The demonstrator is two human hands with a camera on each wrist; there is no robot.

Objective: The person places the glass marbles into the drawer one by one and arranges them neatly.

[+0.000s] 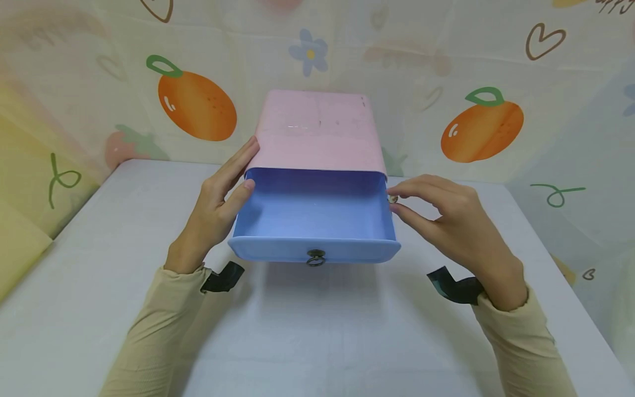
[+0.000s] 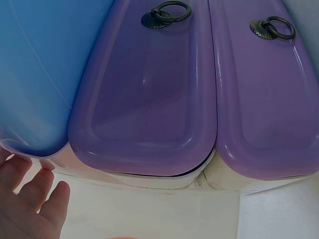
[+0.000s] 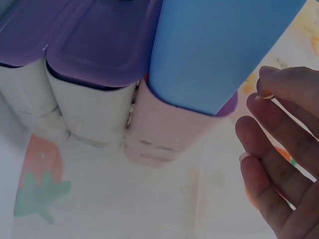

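A small drawer cabinet with a pink top (image 1: 317, 129) stands on the white table (image 1: 317, 336). Its top blue drawer (image 1: 317, 212) is pulled out and looks empty; a dark ring pull (image 1: 315, 257) hangs on its front. My left hand (image 1: 247, 165) lies with straight fingers against the cabinet's left side, thumb on the drawer's rim. My right hand (image 1: 393, 199) pinches a small shiny ring (image 1: 392, 198) at the drawer's right rim. In the right wrist view the ring (image 3: 269, 96) sits between the fingertips (image 3: 259, 104) beside the blue drawer (image 3: 219, 50).
Below the blue drawer are purple drawers (image 2: 144, 99) with ring pulls (image 2: 167, 14), over white side walls (image 3: 84, 109). A cloth backdrop printed with oranges (image 1: 195, 107) closes in the table at the back and sides. Bare tabletop lies between me and the cabinet.
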